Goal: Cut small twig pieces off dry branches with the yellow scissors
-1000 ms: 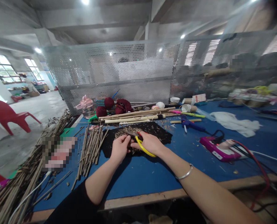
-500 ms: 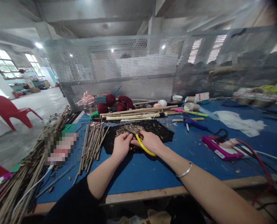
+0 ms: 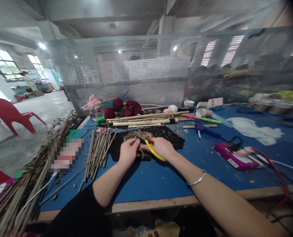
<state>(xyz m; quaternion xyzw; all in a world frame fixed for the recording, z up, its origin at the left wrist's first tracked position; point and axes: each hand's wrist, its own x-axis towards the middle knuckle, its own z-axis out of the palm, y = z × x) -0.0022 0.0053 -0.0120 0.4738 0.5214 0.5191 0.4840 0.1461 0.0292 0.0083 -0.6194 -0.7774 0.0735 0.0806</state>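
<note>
My right hand (image 3: 162, 147) is closed on a yellow-handled cutting tool (image 3: 156, 155), whose dark blades point up and left. Close beside it on the left, my left hand (image 3: 129, 151) has its fingers pinched together near the blades; what they hold is too small to make out. Both hands are over a black cloth (image 3: 174, 138) strewn with short plant clippings (image 3: 146, 134). Left of the cloth lie cut brown sticks (image 3: 97, 151) on the blue table (image 3: 141, 187).
A large bundle of twigs (image 3: 32, 171) runs along the left edge. Behind are pale rods (image 3: 141, 123) and maroon yarn balls (image 3: 118, 104). To the right lie a blue glue gun (image 3: 207, 131), a purple power strip (image 3: 235, 159) with cables, and white plastic (image 3: 255, 130).
My right hand has shifted slightly right, along with the yellow-handled tool, and a small gap now shows between my hands. The camera view has moved a little.
</note>
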